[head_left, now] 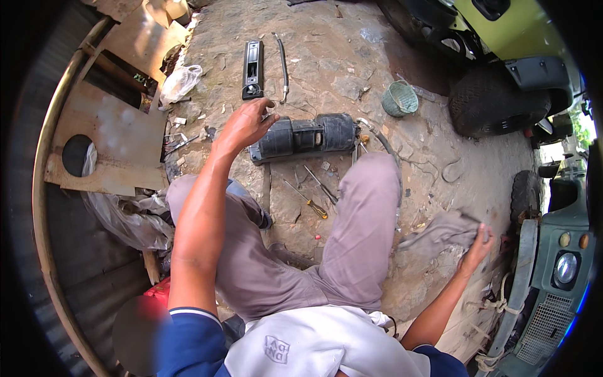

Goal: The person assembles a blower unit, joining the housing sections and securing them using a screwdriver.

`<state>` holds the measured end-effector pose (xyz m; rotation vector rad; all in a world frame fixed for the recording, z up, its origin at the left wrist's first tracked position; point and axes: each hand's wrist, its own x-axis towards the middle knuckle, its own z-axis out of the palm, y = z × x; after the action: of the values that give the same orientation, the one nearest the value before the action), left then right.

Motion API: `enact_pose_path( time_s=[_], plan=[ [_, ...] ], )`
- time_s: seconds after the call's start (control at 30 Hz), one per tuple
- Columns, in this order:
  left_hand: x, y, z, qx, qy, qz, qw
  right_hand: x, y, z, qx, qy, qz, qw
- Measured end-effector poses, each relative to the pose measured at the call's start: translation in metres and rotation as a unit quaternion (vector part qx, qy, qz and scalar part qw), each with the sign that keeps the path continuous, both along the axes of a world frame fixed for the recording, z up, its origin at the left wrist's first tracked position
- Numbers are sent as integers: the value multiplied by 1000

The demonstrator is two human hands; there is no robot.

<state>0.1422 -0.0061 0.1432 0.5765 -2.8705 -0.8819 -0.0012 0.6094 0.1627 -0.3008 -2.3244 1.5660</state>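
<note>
My left hand hovers over the left end of a black plastic housing with two rounded ends. Its fingers are loosely bent and apart, and I see nothing in them. In my right hand, off to the right, hangs a crumpled grey cloth, slightly blurred. The housing lies on the ground in front of my knees. Between my legs are a yellow-handled screwdriver and a dark-handled screwdriver. Beyond the housing lie a long black panel and a short black hose.
A green bucket stands beyond the housing to the right. Vehicles with a tyre and a grey-green front line the right side. At left are a cut wooden board, plastic sheeting and a corrugated wall.
</note>
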Motion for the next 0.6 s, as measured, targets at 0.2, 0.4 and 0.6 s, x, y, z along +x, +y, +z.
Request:
enact_pose_path(
  time_s=[0.2, 0.4, 0.6],
  plan=[
    [20, -13, -7, 98, 84, 69, 989, -141, 90, -43, 164, -251, 55, 952],
    [37, 5, 16, 106, 122, 91, 983, -132, -102, 116, 208, -3, 155, 966],
    [4, 92, 35, 378, 181, 97, 903, -53, -246, 160, 60, 113, 325, 937]
  ],
)
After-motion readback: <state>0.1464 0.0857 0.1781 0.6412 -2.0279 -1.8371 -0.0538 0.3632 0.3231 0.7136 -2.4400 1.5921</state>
